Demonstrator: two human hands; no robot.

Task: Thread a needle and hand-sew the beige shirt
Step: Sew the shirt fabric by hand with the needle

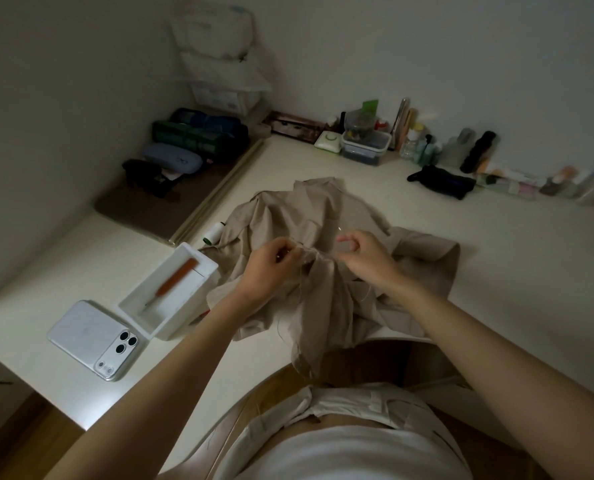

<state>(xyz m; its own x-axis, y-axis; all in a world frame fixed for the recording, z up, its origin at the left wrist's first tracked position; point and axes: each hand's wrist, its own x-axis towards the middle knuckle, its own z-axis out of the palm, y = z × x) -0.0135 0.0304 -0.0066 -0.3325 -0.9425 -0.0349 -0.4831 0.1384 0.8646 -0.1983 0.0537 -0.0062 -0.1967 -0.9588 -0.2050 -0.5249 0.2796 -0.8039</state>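
Forearms (184,358) low; your left hand (271,268) pinches beige shirt (288,216) seam, right hand (361,252) pinches thread (318,252). Keep fabric taut, pull stitch evenly.

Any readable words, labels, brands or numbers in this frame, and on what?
No text can be read.
Print on the stacked white boxes: blurred.
Labels on the bottles by the wall: too small.
Mark on the phone back: too faint.

head camera | is looking forward and down from the person's head | is facing the white table (479,258) | is framing left hand (271,268) and right hand (364,258) near, mid-frame
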